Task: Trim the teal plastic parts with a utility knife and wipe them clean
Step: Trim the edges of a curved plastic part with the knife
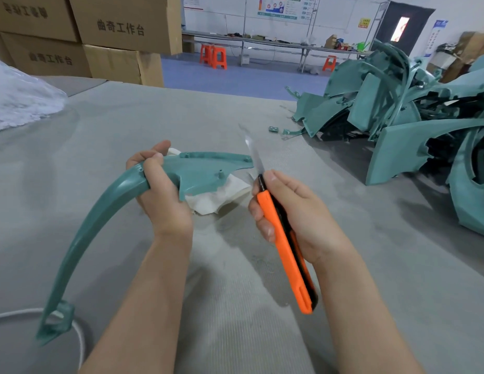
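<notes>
Left hand (161,190) clamps curved teal part (100,225) near flange; right hand (286,211) wraps utility knife (286,244), blade out. I judge part light, springy; hold by flange.

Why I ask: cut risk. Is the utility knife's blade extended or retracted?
Extended: a long bare blade sticks out of the orange utility knife in the right hand.

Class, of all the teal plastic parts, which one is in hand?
The long curved teal plastic strip, gripped by the left hand; the other teal parts lie heaped at the right.
</notes>
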`<state>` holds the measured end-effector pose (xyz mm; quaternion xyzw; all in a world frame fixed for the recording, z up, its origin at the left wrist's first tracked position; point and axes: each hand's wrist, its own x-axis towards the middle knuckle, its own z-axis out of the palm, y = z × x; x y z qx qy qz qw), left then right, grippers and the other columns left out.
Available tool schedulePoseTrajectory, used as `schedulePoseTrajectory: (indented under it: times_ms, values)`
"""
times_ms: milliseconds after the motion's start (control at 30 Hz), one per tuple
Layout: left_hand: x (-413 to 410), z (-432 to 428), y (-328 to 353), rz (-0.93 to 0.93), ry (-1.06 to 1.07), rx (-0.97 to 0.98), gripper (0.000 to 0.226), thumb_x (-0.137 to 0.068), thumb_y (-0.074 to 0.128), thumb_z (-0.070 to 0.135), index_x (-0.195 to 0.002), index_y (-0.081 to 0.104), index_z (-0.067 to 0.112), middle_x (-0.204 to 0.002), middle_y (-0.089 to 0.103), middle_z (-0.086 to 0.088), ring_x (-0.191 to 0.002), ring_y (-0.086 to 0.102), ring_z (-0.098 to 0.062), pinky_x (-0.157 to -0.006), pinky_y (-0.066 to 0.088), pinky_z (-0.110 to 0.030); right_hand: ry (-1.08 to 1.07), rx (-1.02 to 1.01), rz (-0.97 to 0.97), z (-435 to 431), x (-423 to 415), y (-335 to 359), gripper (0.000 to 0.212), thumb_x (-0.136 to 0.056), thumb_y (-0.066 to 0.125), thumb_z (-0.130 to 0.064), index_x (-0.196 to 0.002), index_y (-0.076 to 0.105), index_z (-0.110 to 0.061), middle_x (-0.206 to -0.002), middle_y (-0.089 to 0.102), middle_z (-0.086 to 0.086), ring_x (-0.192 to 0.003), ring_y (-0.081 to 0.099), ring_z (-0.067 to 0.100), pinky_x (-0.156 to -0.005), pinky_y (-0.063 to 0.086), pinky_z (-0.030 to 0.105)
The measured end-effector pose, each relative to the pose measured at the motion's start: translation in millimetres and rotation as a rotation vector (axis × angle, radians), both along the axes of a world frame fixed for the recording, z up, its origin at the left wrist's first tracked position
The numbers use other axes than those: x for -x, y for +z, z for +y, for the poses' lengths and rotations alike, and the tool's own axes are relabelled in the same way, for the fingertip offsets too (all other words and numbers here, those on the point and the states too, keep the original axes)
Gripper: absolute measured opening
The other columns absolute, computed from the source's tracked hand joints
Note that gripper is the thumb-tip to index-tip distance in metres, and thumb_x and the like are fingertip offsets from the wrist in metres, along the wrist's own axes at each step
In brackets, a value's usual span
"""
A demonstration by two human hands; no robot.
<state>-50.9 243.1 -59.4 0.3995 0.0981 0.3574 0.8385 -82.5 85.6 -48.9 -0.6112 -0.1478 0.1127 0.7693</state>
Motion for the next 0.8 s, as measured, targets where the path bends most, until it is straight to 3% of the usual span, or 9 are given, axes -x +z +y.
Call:
schedulePoseTrajectory:
  times_ms: [167, 400, 567, 733, 800]
  values:
    - [-3.8, 2.7, -2.6, 0.020, -0.004, 0.038, 0.005, -0.094, 0.041, 0.012, -0.090, 0.044, 0.013, -0.111, 0.066, -0.008, -0.088, 0.058, -0.014, -0.075, 0.048, -0.027, -0.216, 0.185, -0.031, 2.1, -5.7, -6.7, 0.034, -0.105, 0.040, -0.031, -0.079, 0.054, -0.012, -0.058, 0.059, 0.005, -0.040, 0.048, 0.014, -0.041, 0.039, 0.021]
    - [-5.5, 3.6, -2.6, 0.043, 0.015, 0.041, 0.006, -0.095, 0.042, 0.014, -0.090, 0.045, 0.015, -0.111, 0.066, -0.007, -0.091, 0.061, -0.012, -0.078, 0.050, -0.026, -0.175, 0.258, -0.074, 14.1, -3.4, -9.8, 0.033, -0.105, 0.040, -0.031, -0.081, 0.052, -0.012, -0.056, 0.059, 0.002, -0.040, 0.049, 0.013, -0.041, 0.041, 0.022]
    - [-7.2, 5.5, -3.9, 0.072, 0.015, 0.066, 0.012, -0.095, 0.041, 0.015, -0.101, 0.048, 0.007, -0.110, 0.066, -0.007, -0.094, 0.060, -0.019, -0.080, 0.048, -0.030, -0.134, 0.234, -0.103, 23.2, 0.3, -10.5, 0.033, -0.105, 0.038, -0.029, -0.081, 0.051, -0.012, -0.056, 0.058, 0.001, -0.039, 0.048, 0.012, -0.040, 0.040, 0.021]
    - [-7.5, 3.6, -5.2, 0.073, 0.029, 0.057, 0.007, -0.091, 0.044, 0.016, -0.089, 0.050, 0.013, -0.103, 0.067, -0.003, -0.093, 0.059, -0.020, -0.079, 0.044, -0.033, -0.117, 0.202, -0.109, 25.3, 2.6, -9.8, 0.033, -0.106, 0.038, -0.029, -0.081, 0.051, -0.012, -0.057, 0.057, 0.003, -0.038, 0.046, 0.012, -0.040, 0.039, 0.021]
    - [-7.1, 3.2, -5.9, 0.068, 0.028, 0.047, 0.017, -0.084, 0.046, 0.023, -0.093, 0.052, 0.009, -0.101, 0.066, -0.002, -0.092, 0.058, -0.020, -0.078, 0.044, -0.032, -0.092, 0.190, -0.110, 27.0, 4.1, -9.6, 0.033, -0.106, 0.038, -0.028, -0.080, 0.050, -0.011, -0.057, 0.057, 0.004, -0.038, 0.046, 0.011, -0.040, 0.039, 0.021]
